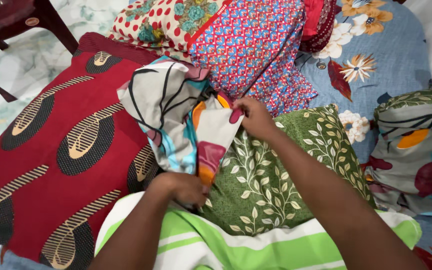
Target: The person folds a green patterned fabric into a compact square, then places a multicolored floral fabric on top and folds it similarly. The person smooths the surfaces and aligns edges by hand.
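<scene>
My left hand (182,188) pinches the lower edge of a grey cloth with black lines and orange, teal and maroon patches (176,110). My right hand (255,117) grips the same cloth at its upper right edge, so it is stretched between both hands. The cloth lies over a green pillow with a white leaf print (276,175). A green and white striped fabric (216,245) covers my lap below the hands.
A red fabric with black and gold ovals (51,165) spreads at the left. A blue and red patterned pillow (256,45) and a polka-dot one (151,22) lie behind. A grey floral sheet (391,55) and a matching grey cloth (416,145) are at right. A dark chair (6,20) stands far left.
</scene>
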